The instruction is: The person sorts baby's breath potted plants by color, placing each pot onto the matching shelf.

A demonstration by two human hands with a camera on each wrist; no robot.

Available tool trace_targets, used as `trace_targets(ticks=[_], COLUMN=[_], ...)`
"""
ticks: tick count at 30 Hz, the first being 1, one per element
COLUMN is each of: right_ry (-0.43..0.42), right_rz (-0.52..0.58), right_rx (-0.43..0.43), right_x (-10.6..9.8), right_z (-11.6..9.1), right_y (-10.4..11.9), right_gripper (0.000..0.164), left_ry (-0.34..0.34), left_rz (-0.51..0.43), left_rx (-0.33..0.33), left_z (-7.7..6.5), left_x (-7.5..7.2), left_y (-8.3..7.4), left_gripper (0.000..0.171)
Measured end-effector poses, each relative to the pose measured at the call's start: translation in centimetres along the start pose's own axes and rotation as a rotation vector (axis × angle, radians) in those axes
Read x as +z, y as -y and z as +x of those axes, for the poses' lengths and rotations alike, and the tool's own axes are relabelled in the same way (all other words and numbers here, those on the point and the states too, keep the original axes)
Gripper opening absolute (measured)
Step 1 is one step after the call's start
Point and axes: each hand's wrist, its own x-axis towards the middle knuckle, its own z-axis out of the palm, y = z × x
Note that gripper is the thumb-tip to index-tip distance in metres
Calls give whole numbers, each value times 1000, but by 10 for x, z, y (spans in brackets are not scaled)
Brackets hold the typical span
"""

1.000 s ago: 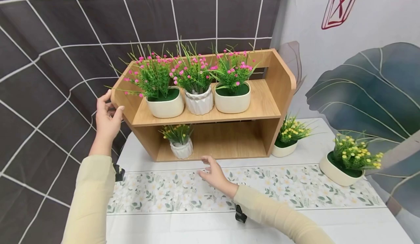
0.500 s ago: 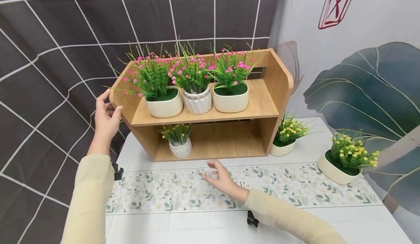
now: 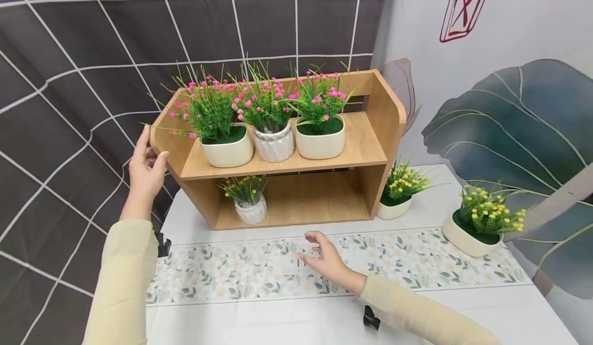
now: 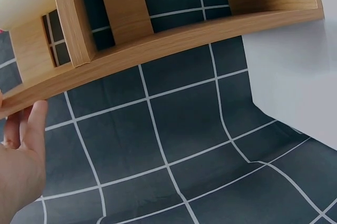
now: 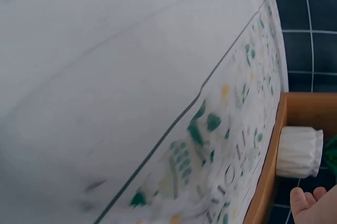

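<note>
Head view: our left hand touches the wooden shelf's left panel; whether gripping, we cannot tell. Our right hand hovers empty, fingers apart, over the floral runner; the shelf stands on the bench. A sharp pull might topple the pink-flowered pots. Left wrist: hand cropped. Right wrist: hand cropped, runner lettering blurred.

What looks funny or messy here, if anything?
Nothing looks spilled or broken. Two pots of yellow flowers stand on the table, outside the wooden shelf; that may seem odd because the other four pots sit on it.
</note>
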Motion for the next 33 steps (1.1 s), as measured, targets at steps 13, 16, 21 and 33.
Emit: trace_targets(ticks=[13,16,21,33], right_ry=[-112,-139,-171,-242], right_rz=[-43,-54,-75,-104], right_rx=[94,80,74,126], right_x=[-44,-53,-68,-107], right_z=[-18,-24,-33,-48], right_y=[-29,-38,-49,-65], right_gripper=[54,54,52,54], left_ry=[17,13,24,25], left_rz=[18,17,27,49], left_rx=[13,13,12,23], left_z=[2,1,1,1], left_x=[0,0,0,-1], left_y=[-4,-5,-5,-2], left_gripper=[67,67,69,66])
